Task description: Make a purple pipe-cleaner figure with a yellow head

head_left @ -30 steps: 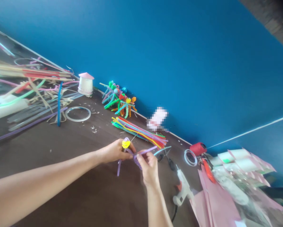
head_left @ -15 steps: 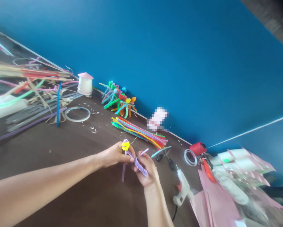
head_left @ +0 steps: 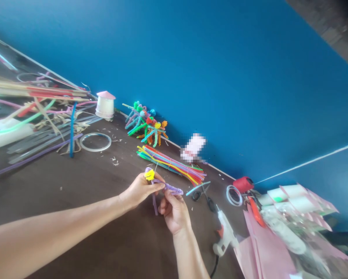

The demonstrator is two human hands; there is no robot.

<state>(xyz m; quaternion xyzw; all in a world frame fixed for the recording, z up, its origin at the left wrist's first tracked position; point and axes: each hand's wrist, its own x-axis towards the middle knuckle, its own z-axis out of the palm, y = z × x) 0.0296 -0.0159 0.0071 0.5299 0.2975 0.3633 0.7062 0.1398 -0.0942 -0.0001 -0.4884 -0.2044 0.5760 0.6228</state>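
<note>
Over the dark brown table (head_left: pixel 83 201) my left hand (head_left: pixel 140 188) pinches a purple pipe-cleaner figure (head_left: pixel 168 188) just below its yellow pom-pom head (head_left: pixel 149 174). My right hand (head_left: pixel 174 211) is closed on the same figure from below, fingers on the coiled purple stem that runs out to the right. One purple leg hangs down between the two hands. Just beyond them lies a bundle of coloured pipe cleaners (head_left: pixel 170 164).
Finished pipe-cleaner figures (head_left: pixel 146 124) stand by the blue wall beside a small white pot with a pink lid (head_left: pixel 105 104). Scissors (head_left: pixel 204 193), a glue gun (head_left: pixel 224 230), tape rings (head_left: pixel 96 141), a red spool (head_left: pixel 243 183) and pink paper (head_left: pixel 261 248) lie right; long sticks (head_left: pixel 31 104) left.
The purple stem has been turned from looping down to lying out to the right. My right hand has dropped below it and both hands have shifted slightly left and up.
</note>
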